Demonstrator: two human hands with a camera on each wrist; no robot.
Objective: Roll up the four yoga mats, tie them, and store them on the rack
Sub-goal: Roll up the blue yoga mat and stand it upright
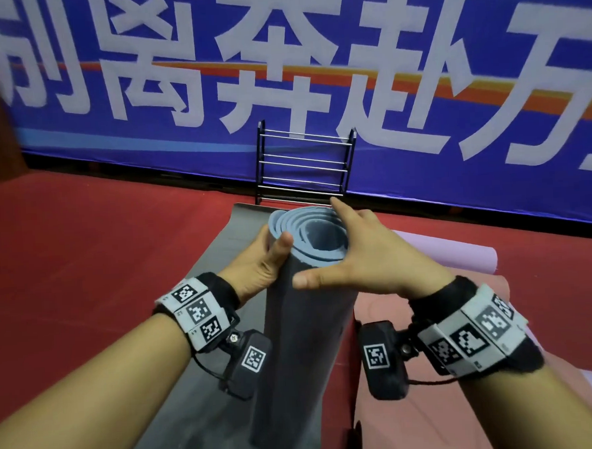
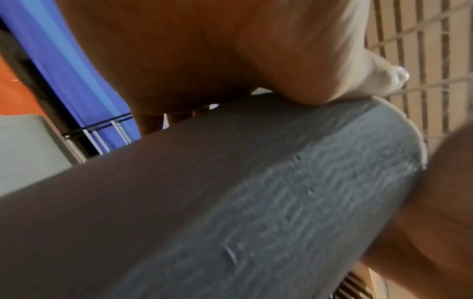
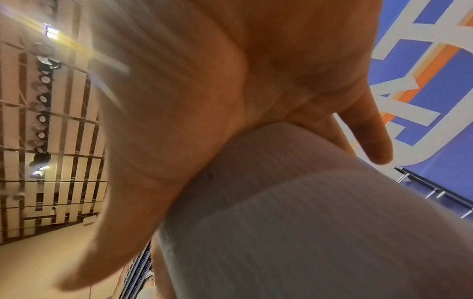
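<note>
A rolled yoga mat [image 1: 307, 344], dark grey outside and blue-grey inside, stands on end between my arms, its spiral end [image 1: 322, 236] facing up. My left hand [image 1: 269, 256] grips the roll's top at the left, thumb on the front and fingers hidden behind it. Over the top's right side lies my right hand [image 1: 361, 248], fingers straight and thumb stretched across the front. The left wrist view shows the roll [image 2: 230, 202] under my palm [image 2: 204, 50]. In the right wrist view my right hand [image 3: 230, 81] lies against the ribbed roll [image 3: 307, 222]. A black rack [image 1: 305, 162] with metal rods stands just beyond.
A grey mat [image 1: 220, 249] lies flat on the red floor under the roll, reaching the rack. A pink mat [image 1: 400, 407] lies flat at the right, with a lilac mat [image 1: 460, 253] beyond it. A blue banner [image 1: 279, 70] closes off the back.
</note>
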